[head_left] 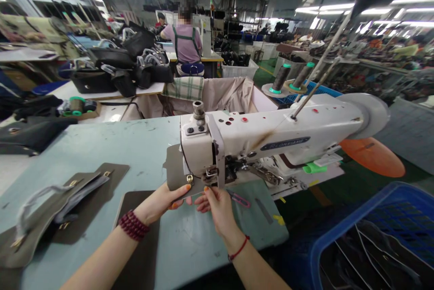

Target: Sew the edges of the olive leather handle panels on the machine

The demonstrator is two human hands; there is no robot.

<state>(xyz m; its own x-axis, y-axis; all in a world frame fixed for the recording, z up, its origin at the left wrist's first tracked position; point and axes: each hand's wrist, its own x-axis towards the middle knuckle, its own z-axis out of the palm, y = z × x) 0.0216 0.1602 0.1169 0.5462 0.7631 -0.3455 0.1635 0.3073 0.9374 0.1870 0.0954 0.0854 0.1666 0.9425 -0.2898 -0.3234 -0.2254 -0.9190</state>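
A grey-brown leather-like bag panel (pixel 174 163) with a small gold metal fitting (pixel 189 180) is at the needle end of a white sewing machine (pixel 244 131). My left hand (pixel 171 197) grips its near edge, thumb on top beside the fitting and fingers beneath. Close to the presser foot, my right hand (pixel 219 206) pinches the same panel's edge between thumb and fingers; part of that grip is hidden. Just right of this hand, pink-handled snips (pixel 240 199) lie on the pale green table (pixel 190 244).
Bag panels with wrapped handles (pixel 44 217) lie at left, and a flat dark panel (pixel 135 254) sits under my left forearm. A blue crate (pixel 315 254) stands at lower right. Finished black bags (pixel 111 59) crowd a table behind; a person (pixel 186 43) sits beyond.
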